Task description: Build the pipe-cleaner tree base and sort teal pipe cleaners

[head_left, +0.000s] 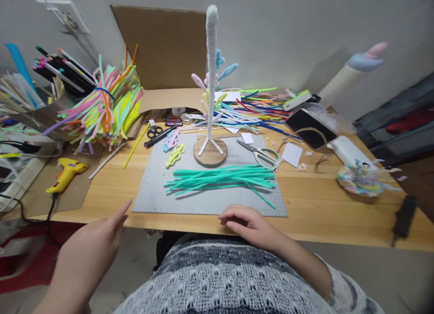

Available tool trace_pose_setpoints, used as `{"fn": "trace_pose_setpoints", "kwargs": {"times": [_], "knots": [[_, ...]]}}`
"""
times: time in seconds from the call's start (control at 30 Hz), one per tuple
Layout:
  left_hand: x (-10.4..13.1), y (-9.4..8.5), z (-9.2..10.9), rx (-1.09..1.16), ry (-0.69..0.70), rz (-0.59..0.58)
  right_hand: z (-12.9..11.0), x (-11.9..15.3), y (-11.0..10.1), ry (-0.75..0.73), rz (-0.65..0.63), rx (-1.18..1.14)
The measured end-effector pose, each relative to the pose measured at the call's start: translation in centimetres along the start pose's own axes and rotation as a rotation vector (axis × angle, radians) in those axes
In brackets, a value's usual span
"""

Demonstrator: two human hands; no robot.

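Head view: a loose bundle of teal-green fuzzy pipe cleaners [220,177] lies on the front half of a flat grey cutting mat [149,194]. Its long axis runs left to right, roughly parallel to the mat's front edge; one strand slants toward the mat's front right corner. The strands look thin and mostly straight, crossing at shallow angles, their ends uneven. On the mat behind them, a white fuzzy-wrapped stem [211,70] stands upright on a round brown cardboard disc [210,157]. The right hand [249,223] rests at the mat's front edge, fingers loosely curled, gripping nothing visible. The left hand [90,248], free of any visible object, extends its index finger near the mat's front left corner.
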State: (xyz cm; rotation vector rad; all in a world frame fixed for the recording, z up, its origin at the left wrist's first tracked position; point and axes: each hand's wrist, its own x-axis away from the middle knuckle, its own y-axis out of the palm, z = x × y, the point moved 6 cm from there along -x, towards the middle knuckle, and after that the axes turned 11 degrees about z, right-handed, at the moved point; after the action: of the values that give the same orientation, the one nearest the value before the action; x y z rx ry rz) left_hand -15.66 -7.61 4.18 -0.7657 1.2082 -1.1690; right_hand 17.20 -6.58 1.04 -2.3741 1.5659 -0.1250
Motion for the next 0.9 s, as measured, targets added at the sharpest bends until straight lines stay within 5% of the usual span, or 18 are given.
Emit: {"fn": "trace_pose_setpoints", "kwargs": {"times": [0.1, 0.2, 0.3, 0.4, 0.6, 0.9], "knots": [[-2.0, 0.9, 3.0, -0.061, 0.243, 0.078, -2.6, 1.2, -3.9, -0.026, 0.050, 0.036], [-3.2, 2.0, 5.4, -0.030, 0.415, 0.162, -3.3, 1.6, -11.7, -0.022, 0.402, 0.302], [-4.1, 3.2, 6.3, 0.058, 0.401, 0.187, -0.6, 1.5, -19.7, 0.141, 0.713, 0.803], [-4.7, 4.0, 6.5, 0.156, 0.311, 0.290, 4.3, 0.6, -24.3, 0.281, 0.754, 1.016], [-5.3, 4.9, 6.2, 0.252, 0.178, 0.464, 10.7, -1.4, -26.1, 0.275, 0.703, 0.956], [-5.4, 5.2, 5.6, 0.290, 0.126, 0.426, 11.3, -4.6, -25.3, 0.329, 0.439, 1.120]]}}
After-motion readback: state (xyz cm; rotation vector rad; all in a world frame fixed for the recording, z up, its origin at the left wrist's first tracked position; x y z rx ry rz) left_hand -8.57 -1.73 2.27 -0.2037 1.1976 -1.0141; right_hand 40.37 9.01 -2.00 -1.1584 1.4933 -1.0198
